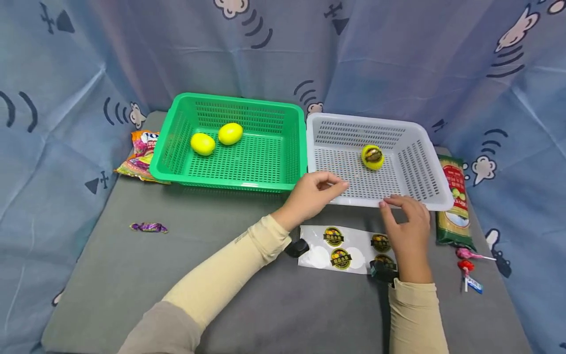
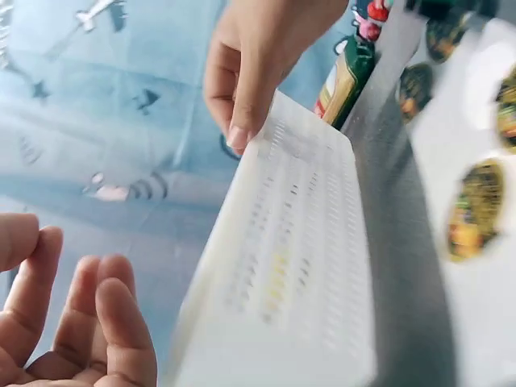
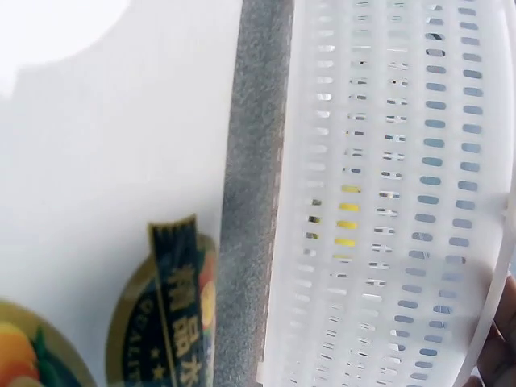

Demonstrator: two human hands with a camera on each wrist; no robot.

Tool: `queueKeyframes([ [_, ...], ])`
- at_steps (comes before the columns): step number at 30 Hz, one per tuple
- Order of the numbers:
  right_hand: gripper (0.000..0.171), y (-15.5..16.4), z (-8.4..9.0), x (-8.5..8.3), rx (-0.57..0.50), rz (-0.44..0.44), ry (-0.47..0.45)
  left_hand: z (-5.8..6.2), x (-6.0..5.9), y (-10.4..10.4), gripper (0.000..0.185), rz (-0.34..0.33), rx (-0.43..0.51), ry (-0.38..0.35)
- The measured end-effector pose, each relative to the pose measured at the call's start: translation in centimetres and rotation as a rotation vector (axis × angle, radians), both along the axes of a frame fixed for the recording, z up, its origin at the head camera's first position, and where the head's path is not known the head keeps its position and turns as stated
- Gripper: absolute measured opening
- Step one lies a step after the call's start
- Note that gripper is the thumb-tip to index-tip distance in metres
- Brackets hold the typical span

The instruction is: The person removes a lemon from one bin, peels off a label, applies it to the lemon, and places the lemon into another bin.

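Note:
A white basket (image 1: 327, 199) holds one yellow fruit (image 1: 379, 161) with a dark-and-gold label on top. My right hand (image 1: 409, 226) holds the basket's front rim, with the thumb outside and the fingers over the edge. Over the rim's left front corner hovers my left hand (image 1: 311, 196), its thumb and forefinger meeting. No object shows between those fingertips in the left wrist view, and the other fingers are loosely bent. Below both hands lies a white sticker sheet (image 1: 318, 231) with several round fruit labels and bare white circles.
To the left stands a green basket (image 1: 247, 186) with two lemons (image 1: 230, 133). A bright candy bag (image 1: 139, 160) sits beside it. A purple wrapped candy (image 1: 148, 227) lies at left. At right are a green-and-red packet (image 1: 455, 206) and lollipops (image 1: 466, 266).

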State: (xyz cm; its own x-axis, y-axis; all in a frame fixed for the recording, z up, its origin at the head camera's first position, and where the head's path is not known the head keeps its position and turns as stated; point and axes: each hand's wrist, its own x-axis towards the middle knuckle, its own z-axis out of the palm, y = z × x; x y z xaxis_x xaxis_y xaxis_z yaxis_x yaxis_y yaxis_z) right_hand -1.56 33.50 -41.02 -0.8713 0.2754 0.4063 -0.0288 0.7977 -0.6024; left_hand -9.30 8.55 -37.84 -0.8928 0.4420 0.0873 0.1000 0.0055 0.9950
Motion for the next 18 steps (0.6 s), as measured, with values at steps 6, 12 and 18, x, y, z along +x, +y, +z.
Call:
queueKeyframes([
  [6, 0.022, -0.7, 0.7, -0.2, -0.010, -0.031, -0.025, -2.4, 4.5, -7.6, 0.013, 0.169, 0.087, -0.042],
  [12, 0.022, -5.1, 3.4, -1.8, -0.021, -0.005, -0.002, -3.9, 7.3, -13.9, 0.014, 0.333, 0.110, -0.175],
  [18, 0.027, -15.3, 3.4, -4.6, 0.031, 0.193, -0.041, -4.5, 7.2, -16.7, 0.015, 0.434, 0.113, -0.193],
])
